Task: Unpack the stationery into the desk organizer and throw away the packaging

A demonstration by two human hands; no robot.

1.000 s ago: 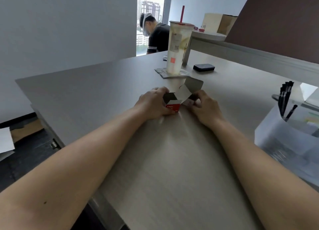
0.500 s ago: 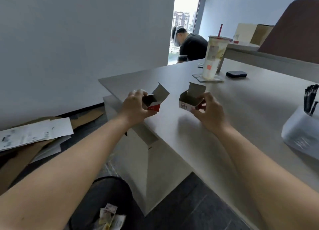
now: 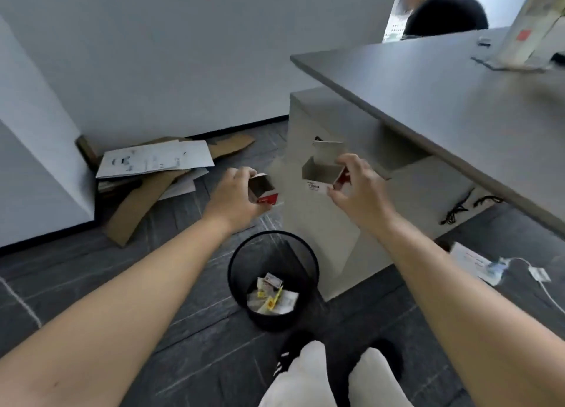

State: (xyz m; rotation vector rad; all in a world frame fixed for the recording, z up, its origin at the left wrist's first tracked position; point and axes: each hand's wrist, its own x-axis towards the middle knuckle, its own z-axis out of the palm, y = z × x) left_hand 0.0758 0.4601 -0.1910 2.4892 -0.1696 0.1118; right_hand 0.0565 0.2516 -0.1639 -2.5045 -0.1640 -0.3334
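Note:
My left hand (image 3: 235,197) grips a small open cardboard box (image 3: 264,189) with a red side, its inside empty. A second, larger open box (image 3: 321,174), white with red print and its lid flap up, is pinched at its right end by my right hand (image 3: 359,192). Both boxes hang in the air off the desk's left end, above and a little behind a black mesh waste bin (image 3: 238,272) on the floor. Several bits of packaging (image 3: 272,293) lie in the bin's bottom. The desk organizer is out of view.
The grey desk (image 3: 443,101) runs along the right, with its pale side panel (image 3: 324,223) right behind the bin. Flattened cardboard and white sheets (image 3: 153,168) lie against the wall at left. A tall drink cup (image 3: 532,24) stands on the desk; a person sits beyond.
My view swung left and down from the desk to the floor. Both hands carried the two empty boxes off the desk's edge to above the bin.

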